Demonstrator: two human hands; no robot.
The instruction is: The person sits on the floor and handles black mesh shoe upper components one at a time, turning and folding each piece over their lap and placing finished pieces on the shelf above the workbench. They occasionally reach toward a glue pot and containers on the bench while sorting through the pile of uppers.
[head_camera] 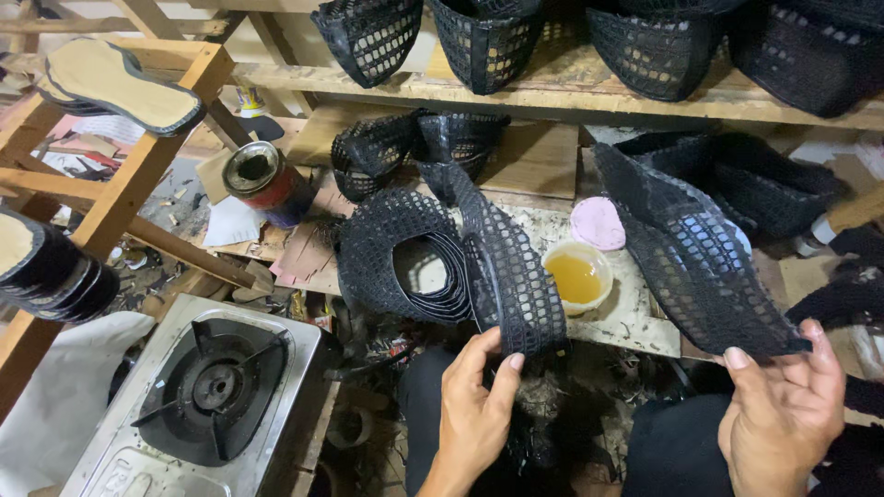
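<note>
The left hand [474, 405] pinches the near end of a black mesh shoe upper [442, 248] between thumb and fingers, the thumb on top at the lower edge of the strip and the fingers curled beneath. This upper lies spread on the workbench [635, 317], its two strips curving round an open middle. The right hand [783, 414] grips the near corner of a second black mesh upper [686, 248], thumb pressed on the mesh, fingers folded underneath; this piece slants up and away to the far left of the hand. Both hands rise from the lower edge of the view, palms turned partly up, wrists bent toward the bench.

Between the two held uppers, on the bench, stands one small white bowl of yellow glue [575, 276], with one pink round lid [598, 223] just behind it. Farther back lie two more mesh uppers [414, 147], bunched together. On the far wooden shelf [571, 92] four shaped mesh uppers [488, 41] stand in a row. To the left, one red tin can [267, 182] stands open, and one gas burner [216, 387] sits near and low. On the wooden rack [138, 166] at the far left rests one tan insole [115, 83], with a stack of black-edged soles [46, 267] below it.
</note>
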